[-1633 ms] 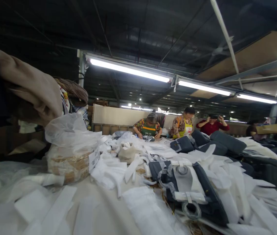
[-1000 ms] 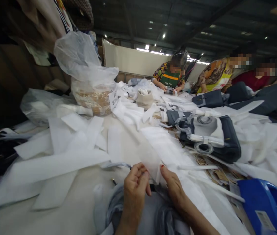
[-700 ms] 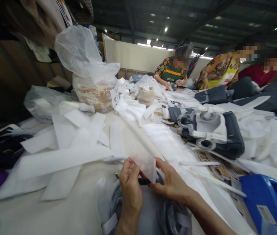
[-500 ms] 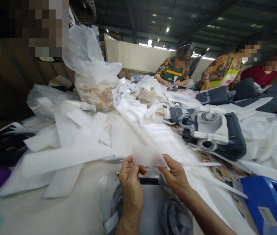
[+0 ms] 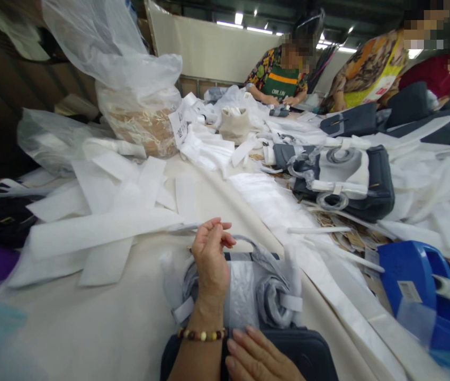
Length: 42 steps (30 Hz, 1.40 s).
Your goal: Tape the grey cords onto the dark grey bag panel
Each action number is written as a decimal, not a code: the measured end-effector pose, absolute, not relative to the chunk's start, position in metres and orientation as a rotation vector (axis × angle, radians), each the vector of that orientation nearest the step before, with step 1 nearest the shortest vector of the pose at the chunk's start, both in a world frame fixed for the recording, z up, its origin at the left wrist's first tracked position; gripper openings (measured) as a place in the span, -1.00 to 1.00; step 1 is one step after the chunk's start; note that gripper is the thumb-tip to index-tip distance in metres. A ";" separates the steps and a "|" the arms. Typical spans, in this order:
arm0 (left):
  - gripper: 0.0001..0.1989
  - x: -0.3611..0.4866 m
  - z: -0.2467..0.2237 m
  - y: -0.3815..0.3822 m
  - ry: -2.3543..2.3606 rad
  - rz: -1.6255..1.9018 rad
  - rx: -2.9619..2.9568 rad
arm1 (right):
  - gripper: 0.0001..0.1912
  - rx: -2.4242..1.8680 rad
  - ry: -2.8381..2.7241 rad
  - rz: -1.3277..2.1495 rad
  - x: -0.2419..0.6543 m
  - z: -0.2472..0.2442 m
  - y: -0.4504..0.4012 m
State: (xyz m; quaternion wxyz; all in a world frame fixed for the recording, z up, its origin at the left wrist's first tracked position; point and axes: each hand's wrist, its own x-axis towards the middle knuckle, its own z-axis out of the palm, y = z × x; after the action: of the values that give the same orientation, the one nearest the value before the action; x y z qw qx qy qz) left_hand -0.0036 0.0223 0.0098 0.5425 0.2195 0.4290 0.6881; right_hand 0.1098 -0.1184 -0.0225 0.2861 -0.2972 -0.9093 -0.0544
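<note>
My left hand (image 5: 211, 259) is over the far end of a dark bag (image 5: 304, 349), its fingers curled and the thumb against the index finger. Whether anything is pinched there is too small to see. Palm down, my right hand (image 5: 262, 357) rests with outstretched fingers on the bag's near part, beside my left wrist. Between the hands lies a crinkled whitish wrapping (image 5: 243, 293). A coiled grey strap (image 5: 275, 301) in clear plastic sits at its right, held by a white band (image 5: 291, 302). Another wrapped coil (image 5: 189, 280) is partly hidden behind my left hand.
White foam sheets (image 5: 106, 227) lie heaped on the left. A blue plastic holder (image 5: 403, 270) stands on the right, with a finished-looking dark bag (image 5: 379, 180) behind it. A plastic-wrapped bundle (image 5: 141, 127) is at the back left. Co-workers sit across the table (image 5: 66, 323).
The small white sheet held between both hands is no longer seen in them. My right hand has moved down and toward me onto the bag. The view has tilted down.
</note>
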 end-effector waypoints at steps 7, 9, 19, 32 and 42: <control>-0.74 -0.001 0.008 0.023 1.023 1.606 0.616 | -0.71 -0.788 -2.538 -0.218 0.109 -0.041 -0.136; -0.75 0.000 0.008 0.022 1.017 1.593 0.661 | -0.70 -0.769 -2.570 -0.172 0.109 -0.044 -0.139; -0.80 0.010 0.028 0.004 0.917 1.585 0.999 | -0.59 -0.776 -2.571 0.270 0.114 -0.027 -0.144; -0.66 -0.070 -0.018 -0.116 0.870 1.038 2.668 | -0.62 -0.732 -2.353 0.318 0.107 -0.029 -0.152; -0.51 -0.082 -0.033 -0.146 0.862 0.528 3.182 | -0.74 -0.810 -2.322 0.328 0.114 -0.033 -0.184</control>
State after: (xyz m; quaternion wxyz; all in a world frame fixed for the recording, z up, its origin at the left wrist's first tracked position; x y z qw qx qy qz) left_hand -0.0819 -0.1462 -0.0329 -0.0984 0.9485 0.2570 0.1572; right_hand 0.1142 -0.1841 -0.0331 0.3243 -0.3087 -0.8853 0.1252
